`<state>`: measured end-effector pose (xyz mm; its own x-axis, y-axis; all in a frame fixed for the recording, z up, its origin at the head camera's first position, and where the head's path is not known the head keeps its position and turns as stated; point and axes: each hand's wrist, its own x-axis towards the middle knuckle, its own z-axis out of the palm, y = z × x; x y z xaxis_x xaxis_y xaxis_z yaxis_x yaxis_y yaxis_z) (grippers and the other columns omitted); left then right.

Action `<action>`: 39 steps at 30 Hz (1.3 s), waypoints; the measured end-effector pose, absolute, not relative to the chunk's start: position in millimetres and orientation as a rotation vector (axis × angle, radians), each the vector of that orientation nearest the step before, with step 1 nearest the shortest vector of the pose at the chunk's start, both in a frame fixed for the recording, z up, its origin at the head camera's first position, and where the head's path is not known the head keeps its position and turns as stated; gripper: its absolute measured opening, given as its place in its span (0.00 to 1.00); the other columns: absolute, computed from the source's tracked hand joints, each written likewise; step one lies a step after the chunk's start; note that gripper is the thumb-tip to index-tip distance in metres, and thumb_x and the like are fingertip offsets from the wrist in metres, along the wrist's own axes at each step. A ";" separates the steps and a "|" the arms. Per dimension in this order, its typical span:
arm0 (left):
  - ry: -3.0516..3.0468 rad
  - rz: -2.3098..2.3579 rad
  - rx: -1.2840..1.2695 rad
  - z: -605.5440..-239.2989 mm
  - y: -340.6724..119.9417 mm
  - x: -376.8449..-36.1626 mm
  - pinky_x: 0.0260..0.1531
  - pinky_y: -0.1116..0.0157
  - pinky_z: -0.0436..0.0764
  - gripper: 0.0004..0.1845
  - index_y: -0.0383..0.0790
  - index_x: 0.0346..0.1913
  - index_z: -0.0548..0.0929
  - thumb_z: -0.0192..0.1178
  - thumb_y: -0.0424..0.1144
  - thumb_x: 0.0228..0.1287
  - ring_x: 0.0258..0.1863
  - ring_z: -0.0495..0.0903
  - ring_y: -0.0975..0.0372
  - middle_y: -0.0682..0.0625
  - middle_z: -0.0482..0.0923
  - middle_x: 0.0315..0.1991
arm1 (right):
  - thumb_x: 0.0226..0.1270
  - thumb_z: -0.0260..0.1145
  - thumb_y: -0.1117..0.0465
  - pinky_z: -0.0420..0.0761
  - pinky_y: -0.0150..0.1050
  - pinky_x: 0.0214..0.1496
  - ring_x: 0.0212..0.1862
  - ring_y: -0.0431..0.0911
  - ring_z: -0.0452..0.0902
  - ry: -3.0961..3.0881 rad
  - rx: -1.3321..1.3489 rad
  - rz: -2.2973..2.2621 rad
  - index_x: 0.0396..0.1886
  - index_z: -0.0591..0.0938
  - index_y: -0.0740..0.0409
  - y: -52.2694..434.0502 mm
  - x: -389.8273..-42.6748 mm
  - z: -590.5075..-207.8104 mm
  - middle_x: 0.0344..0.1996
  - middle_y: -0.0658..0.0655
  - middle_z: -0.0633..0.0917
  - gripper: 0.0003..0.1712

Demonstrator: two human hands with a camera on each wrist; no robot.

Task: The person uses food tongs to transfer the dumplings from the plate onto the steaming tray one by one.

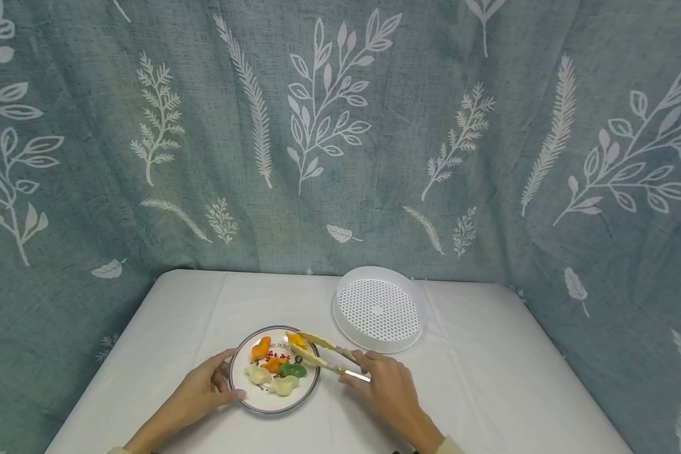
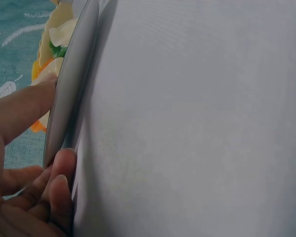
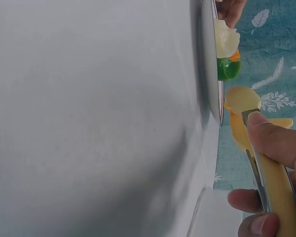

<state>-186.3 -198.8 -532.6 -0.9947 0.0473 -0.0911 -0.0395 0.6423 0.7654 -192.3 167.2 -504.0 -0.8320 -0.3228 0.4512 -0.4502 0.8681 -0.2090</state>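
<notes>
Yellow tongs (image 1: 323,356) in right hand (image 1: 388,391) grip, tips partly hidden; left hand (image 1: 201,394) clasps plate (image 1: 244,394) rim.

Glossy glazed plate (image 1: 309,394); matt white tablecloth (image 1: 488,378); perforated white plastic tray (image 1: 379,308), smooth; tongs (image 1: 323,356) shiny metal, cream plastic tips; woven leaf-print backdrop (image 1: 340,126)

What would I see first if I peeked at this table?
The round white plate of orange, green and cream dumplings sits at the table's near edge, steadied by the left hand. The right hand holds yellow-tipped metal tongs pinching an orange dumpling. Behind sits a round white perforated plastic tray.
</notes>
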 end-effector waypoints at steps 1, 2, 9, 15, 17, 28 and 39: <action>2.752 1.290 0.002 -533.0 -198.9 -186.5 0.27 0.67 0.75 0.54 0.36 0.73 0.71 0.84 0.51 0.43 0.31 0.73 0.61 0.53 0.77 0.39 | 0.53 0.78 0.37 0.66 0.32 0.21 0.22 0.33 0.66 -2.634 0.563 0.449 0.51 0.90 0.45 168.7 -192.8 -503.3 0.24 0.41 0.80 0.29; 2.752 1.287 -0.002 -533.3 -198.9 -186.5 0.27 0.67 0.75 0.54 0.36 0.73 0.71 0.84 0.51 0.43 0.31 0.73 0.61 0.53 0.77 0.39 | 0.52 0.79 0.37 0.66 0.31 0.21 0.22 0.33 0.66 -2.636 0.557 0.455 0.51 0.90 0.45 170.3 -193.0 -502.3 0.24 0.41 0.81 0.28; 2.757 1.279 0.002 -534.2 -199.5 -186.8 0.28 0.67 0.75 0.53 0.37 0.73 0.71 0.84 0.51 0.43 0.32 0.73 0.61 0.53 0.77 0.40 | 0.50 0.81 0.39 0.67 0.31 0.23 0.23 0.33 0.67 -2.641 0.480 0.476 0.50 0.91 0.48 183.1 -194.2 -492.2 0.24 0.40 0.79 0.30; 2.754 1.277 -0.002 -533.1 -199.9 -185.3 0.28 0.67 0.75 0.53 0.38 0.73 0.71 0.84 0.51 0.44 0.32 0.73 0.61 0.53 0.78 0.40 | 0.51 0.81 0.41 0.69 0.31 0.23 0.24 0.35 0.68 -2.638 0.416 0.524 0.53 0.90 0.53 195.8 -198.4 -483.5 0.26 0.44 0.84 0.32; 2.752 1.275 -0.009 -532.2 -199.7 -184.6 0.28 0.67 0.75 0.53 0.38 0.73 0.71 0.84 0.51 0.44 0.32 0.73 0.61 0.53 0.77 0.40 | 0.51 0.81 0.41 0.69 0.31 0.22 0.23 0.36 0.67 -2.639 0.398 0.536 0.53 0.90 0.53 201.0 -200.4 -481.3 0.27 0.45 0.85 0.32; 2.759 1.283 0.003 -533.0 -198.4 -185.5 0.28 0.67 0.75 0.53 0.38 0.73 0.71 0.84 0.51 0.44 0.32 0.73 0.61 0.53 0.78 0.40 | 0.56 0.79 0.40 0.66 0.35 0.21 0.22 0.40 0.65 -2.660 0.249 0.528 0.57 0.88 0.56 236.8 -213.3 -469.3 0.23 0.47 0.80 0.34; 2.735 1.327 0.046 -533.7 -200.7 -185.6 0.27 0.66 0.75 0.52 0.37 0.73 0.71 0.83 0.52 0.46 0.31 0.73 0.61 0.53 0.78 0.40 | 0.59 0.79 0.42 0.62 0.37 0.20 0.21 0.42 0.63 -2.647 0.196 0.485 0.56 0.88 0.61 271.7 -227.9 -473.0 0.20 0.48 0.74 0.33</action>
<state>-185.6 -200.7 -533.7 -0.9944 0.0709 -0.0777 -0.0172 0.6193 0.7849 -227.9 271.7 -473.0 -0.8932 -0.0582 0.4458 -0.2125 0.9285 -0.3045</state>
